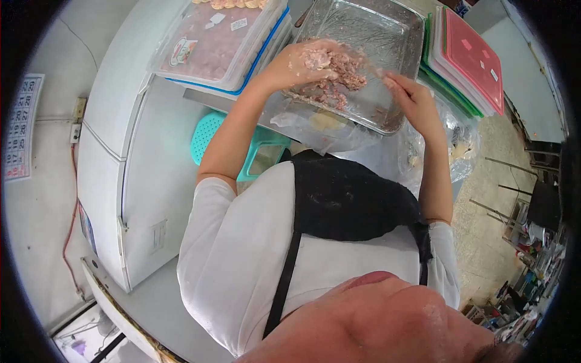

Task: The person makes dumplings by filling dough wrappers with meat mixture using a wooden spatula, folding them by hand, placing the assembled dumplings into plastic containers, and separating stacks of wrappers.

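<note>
Handling: sticky ground meat (pixel 350 74) probably gathers best in a cupped palm, kept low inside the metal tray (pixel 402 39) so crumbs drop back.
Meat's place: the tray's near-left part, against the left hand (pixel 296 63), some clinging to its palm; well apart from the palm of the right hand (pixel 416 104).
Left fingers: about some meat, grip unclear.
Right fingers: bent near the tray's right side; any grip cannot be told.
</note>
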A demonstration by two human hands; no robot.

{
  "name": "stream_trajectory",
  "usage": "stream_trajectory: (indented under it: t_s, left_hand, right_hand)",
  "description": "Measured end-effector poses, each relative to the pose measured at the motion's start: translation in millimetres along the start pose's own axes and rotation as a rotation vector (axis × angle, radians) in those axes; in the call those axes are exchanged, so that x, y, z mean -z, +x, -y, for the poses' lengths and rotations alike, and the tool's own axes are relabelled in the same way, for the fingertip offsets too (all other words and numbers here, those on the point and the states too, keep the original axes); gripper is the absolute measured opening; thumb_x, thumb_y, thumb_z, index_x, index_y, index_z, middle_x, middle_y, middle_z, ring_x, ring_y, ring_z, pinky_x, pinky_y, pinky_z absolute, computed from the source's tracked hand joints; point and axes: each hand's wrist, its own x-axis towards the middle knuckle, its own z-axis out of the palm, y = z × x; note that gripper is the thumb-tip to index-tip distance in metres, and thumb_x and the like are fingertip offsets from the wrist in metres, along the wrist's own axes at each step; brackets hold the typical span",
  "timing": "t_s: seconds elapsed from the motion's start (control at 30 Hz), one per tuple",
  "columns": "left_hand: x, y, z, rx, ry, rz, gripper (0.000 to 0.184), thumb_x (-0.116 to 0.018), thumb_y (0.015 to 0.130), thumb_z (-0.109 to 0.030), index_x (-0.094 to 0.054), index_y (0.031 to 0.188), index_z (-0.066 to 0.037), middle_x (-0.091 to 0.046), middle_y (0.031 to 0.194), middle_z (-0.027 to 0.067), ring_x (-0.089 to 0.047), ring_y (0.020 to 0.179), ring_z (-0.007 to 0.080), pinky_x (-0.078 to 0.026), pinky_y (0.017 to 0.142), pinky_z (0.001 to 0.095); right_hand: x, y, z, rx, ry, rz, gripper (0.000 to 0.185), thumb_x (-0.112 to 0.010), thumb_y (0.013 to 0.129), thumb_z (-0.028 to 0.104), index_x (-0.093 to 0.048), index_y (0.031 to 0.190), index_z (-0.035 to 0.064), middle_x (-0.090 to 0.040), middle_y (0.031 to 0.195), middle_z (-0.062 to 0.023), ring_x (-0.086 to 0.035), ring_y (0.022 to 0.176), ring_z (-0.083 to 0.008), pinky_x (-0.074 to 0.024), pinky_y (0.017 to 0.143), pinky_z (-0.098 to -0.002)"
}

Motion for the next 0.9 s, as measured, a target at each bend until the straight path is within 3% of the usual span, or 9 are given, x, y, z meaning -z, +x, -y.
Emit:
stream_trajectory:
  t_s: [0.07,0.2,0.3,0.4,0.47,0.6,0.7,0.8,0.9]
  left_hand:
    - [10.8,6.9,3.0,-0.058,0.045,0.156,0.042,-0.075,0.072,-0.024,-0.061,0.107,-0.005,-0.065,0.101,0.0090,-0.061,0.094,0.0242,-0.047,0.085,0.0356]
    - [30.6,5.4,17.8,-0.152,0.114,0.253,0.037,-0.076,0.070,-0.023,-0.063,0.099,-0.004,-0.065,0.096,0.0101,-0.061,0.088,0.0243,-0.047,0.081,0.0345]
    - [46.2,-6.5,33.8,-0.104,0.004,0.048,0.034,-0.077,0.070,-0.024,-0.060,0.091,-0.003,-0.064,0.089,0.0095,-0.060,0.084,0.0229,-0.046,0.077,0.0345]
    - [77.1,-0.9,23.5,-0.074,-0.008,0.279,0.038,-0.079,0.070,-0.028,-0.061,0.094,-0.004,-0.064,0.091,0.0096,-0.059,0.086,0.0222,-0.046,0.078,0.0341]
    - [89.9,-5.7,25.2,-0.053,-0.041,0.207,0.039,-0.079,0.070,-0.029,-0.062,0.095,-0.004,-0.064,0.090,0.0085,-0.058,0.085,0.0216,-0.046,0.078,0.0334]
    - [117.0,-18.7,38.4,-0.095,-0.203,0.151,0.041,-0.080,0.070,-0.030,-0.062,0.095,-0.004,-0.063,0.085,0.0057,-0.056,0.080,0.0207,-0.046,0.076,0.0316]
    - [141.4,-21.2,40.7,0.212,-0.246,0.330,0.043,-0.080,0.069,-0.032,-0.062,0.095,-0.003,-0.064,0.083,0.0049,-0.057,0.077,0.0204,-0.046,0.074,0.0310]
    - [163.1,-25.7,70.8,0.154,-0.064,0.253,0.039,-0.077,0.073,-0.032,-0.063,0.097,-0.004,-0.065,0.083,0.0042,-0.057,0.076,0.0186,-0.047,0.072,0.0304]
    - [220.0,-26.1,99.7,0.053,0.089,0.300,0.038,-0.075,0.075,-0.030,-0.062,0.102,-0.005,-0.065,0.088,0.0079,-0.059,0.079,0.0184,-0.047,0.072,0.0317]
  right_hand:
    - [-16.7,-1.8,27.1,0.053,0.095,0.073,0.034,-0.057,0.094,0.027,-0.062,0.116,0.0013,-0.068,0.105,-0.0146,-0.063,0.091,-0.0183,-0.0468,0.082,-0.0287]
    - [-26.6,14.3,19.5,0.154,0.019,0.136,0.031,-0.058,0.093,0.023,-0.062,0.114,-0.0003,-0.067,0.107,-0.0162,-0.064,0.092,-0.0236,-0.0481,0.082,-0.0308]
    - [-17.2,15.1,61.9,0.153,-0.195,-0.037,0.029,-0.060,0.091,0.021,-0.063,0.112,0.0020,-0.066,0.104,-0.0166,-0.064,0.092,-0.0310,-0.0492,0.080,-0.0338]
    - [-42.3,18.5,99.5,0.130,-0.338,-0.097,0.028,-0.058,0.092,0.021,-0.063,0.114,0.0043,-0.065,0.100,-0.0164,-0.063,0.090,-0.0339,-0.0496,0.077,-0.0356]
    - [-50.3,32.1,104.3,0.117,-0.379,-0.065,0.028,-0.056,0.093,0.021,-0.062,0.114,0.0044,-0.065,0.099,-0.0170,-0.063,0.088,-0.0346,-0.0495,0.077,-0.0362]
    - [-57.2,35.2,141.9,0.165,-0.152,-0.232,0.029,-0.054,0.094,0.023,-0.061,0.115,0.0044,-0.063,0.102,-0.0210,-0.062,0.091,-0.0362,-0.0488,0.077,-0.0372]
    - [-97.6,46.0,152.5,0.071,-0.330,-0.060,0.032,-0.053,0.095,0.024,-0.058,0.118,0.0035,-0.063,0.102,-0.0219,-0.063,0.092,-0.0353,-0.0485,0.078,-0.0361]
    - [-113.8,54.9,143.2,0.068,-0.263,-0.138,0.033,-0.053,0.095,0.025,-0.056,0.120,0.0030,-0.063,0.101,-0.0225,-0.064,0.092,-0.0349,-0.0478,0.077,-0.0367]
    - [-112.0,41.9,127.1,-0.142,-0.034,-0.210,0.033,-0.053,0.096,0.025,-0.058,0.118,0.0005,-0.065,0.088,-0.0135,-0.063,0.080,-0.0230,-0.0474,0.072,-0.0330]
